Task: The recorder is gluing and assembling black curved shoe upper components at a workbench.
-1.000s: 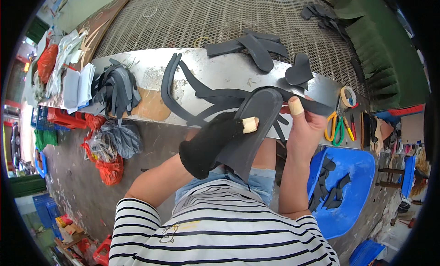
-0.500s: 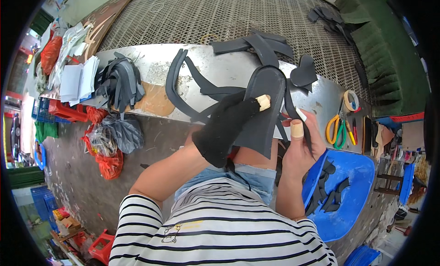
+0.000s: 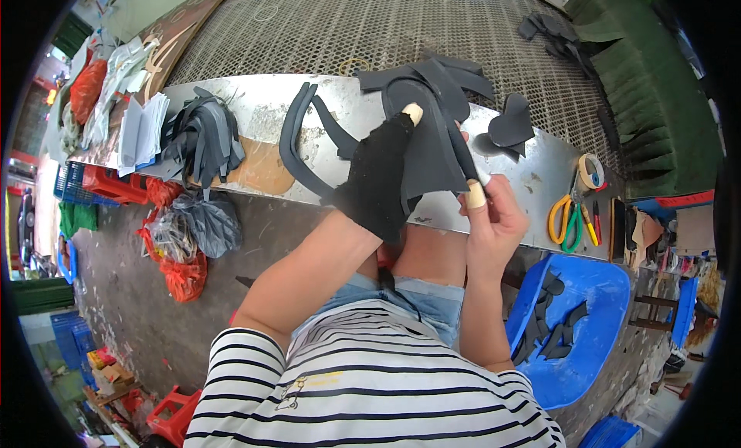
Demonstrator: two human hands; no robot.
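My left hand wears a black fingerless-looking glove, with pale tape on the thumb. It grips a dark grey, round-ended flat piece of sheet material, thumb pressed on its upper face. My right hand is bare, with tape on the thumb and something white on a fingertip. Its thumb and fingers pinch a narrow black strip that runs along the right edge of the piece. Both hands are over the near edge of the metal table. The left fingers beneath the piece are mostly hidden.
Dark strips lie bunched at left, beside white papers. Curved strips and a dark cut piece rest on the metal. Scissors and a tape roll sit right. Below, a blue tub holds dark scraps.
Both hands have moved, the left one farther away over the table and the right one up and leftward. The grey piece has turned, its round end now leaning left.
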